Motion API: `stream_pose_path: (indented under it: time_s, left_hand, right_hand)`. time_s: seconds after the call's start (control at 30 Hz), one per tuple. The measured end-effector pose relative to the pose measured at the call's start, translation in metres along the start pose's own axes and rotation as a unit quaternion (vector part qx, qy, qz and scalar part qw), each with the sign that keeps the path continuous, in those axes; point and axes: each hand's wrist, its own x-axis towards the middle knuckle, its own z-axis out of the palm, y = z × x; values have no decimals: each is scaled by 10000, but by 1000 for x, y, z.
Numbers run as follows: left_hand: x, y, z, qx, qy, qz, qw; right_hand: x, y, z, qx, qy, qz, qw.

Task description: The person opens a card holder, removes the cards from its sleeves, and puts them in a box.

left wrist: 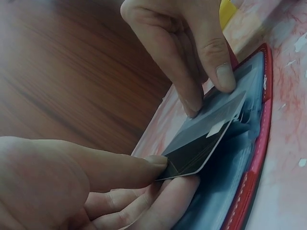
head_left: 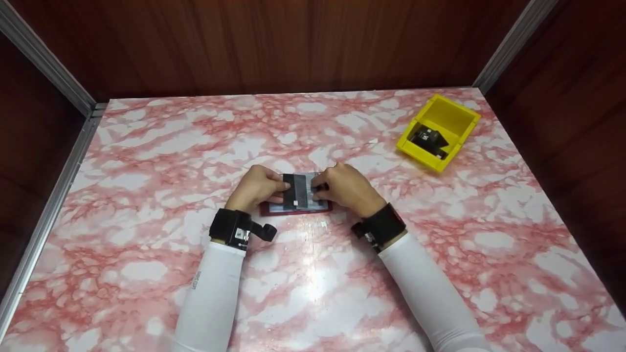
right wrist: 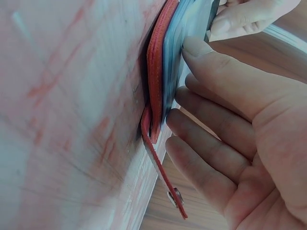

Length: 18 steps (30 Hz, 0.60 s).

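Note:
A red-edged card holder [head_left: 266, 212] lies open on the table, its clear plastic sleeves facing up. My left hand [head_left: 255, 188] pinches the end of a black card [left wrist: 192, 155] between thumb and fingers. The card's other end lies inside a clear sleeve [left wrist: 207, 108], and a small white patch shows on it. At the sleeve's right side, my right hand [head_left: 348, 188] pinches the plastic with thumb and index finger. In the right wrist view its other fingers curl beside the stacked sleeves. A red strap [right wrist: 160, 165] with a metal snap sticks out from the holder.
A yellow bin [head_left: 447, 117] stands at the back right of the table, with a black object [head_left: 428, 139] inside. Dark wood panels [head_left: 293, 44] close off the back and both sides. The table [head_left: 146, 234] has a red and white marbled surface.

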Motion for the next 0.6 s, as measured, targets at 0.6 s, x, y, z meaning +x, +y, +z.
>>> stream_pose_path:
  time_s: [0.6]
  left_hand:
    - [1,-1,4,216,92,45,9997]
  right_hand:
    - [0,-1,1,-15,29,-47,10000]
